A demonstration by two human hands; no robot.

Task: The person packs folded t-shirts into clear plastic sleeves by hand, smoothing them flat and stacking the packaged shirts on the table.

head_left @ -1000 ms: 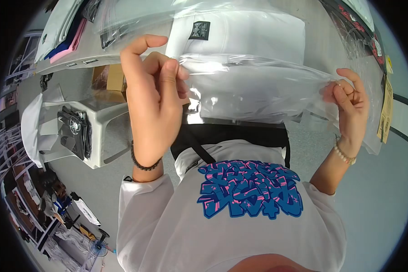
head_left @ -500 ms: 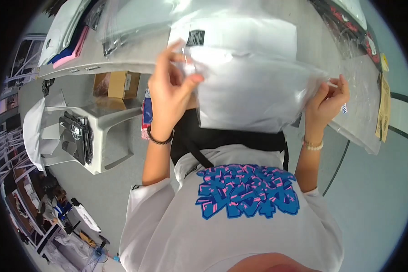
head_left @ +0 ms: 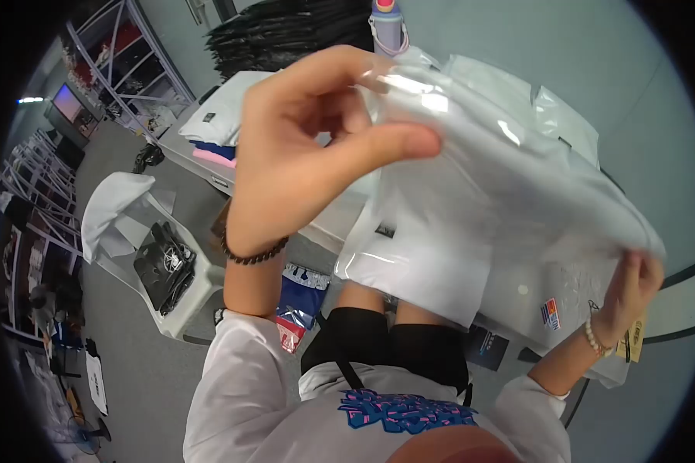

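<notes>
A clear plastic bag [head_left: 510, 166] with white folded cloth showing in or behind it is held up over the table's near edge. My left hand [head_left: 305, 147], raised close to the camera, pinches its upper left edge between thumb and fingers. Lower down at the far right, my right hand [head_left: 627, 297] grips the opposite side of the bag. A small black label [head_left: 385, 229] shows on the white cloth at the lower left. The glossy film hides where bag and cloth layers separate.
White bagged garments [head_left: 552, 116] lie behind. A stack of black bags [head_left: 289, 35] and a bottle [head_left: 388, 31] stand at the back. Folded clothes [head_left: 212, 119] sit at the table's left. A white chair [head_left: 193, 297] holding black items stands at left.
Both hands have stayed on the bag. My left hand has lifted its side up toward the camera, while my right hand has moved outward and lower in view. The camera view has tilted up.
</notes>
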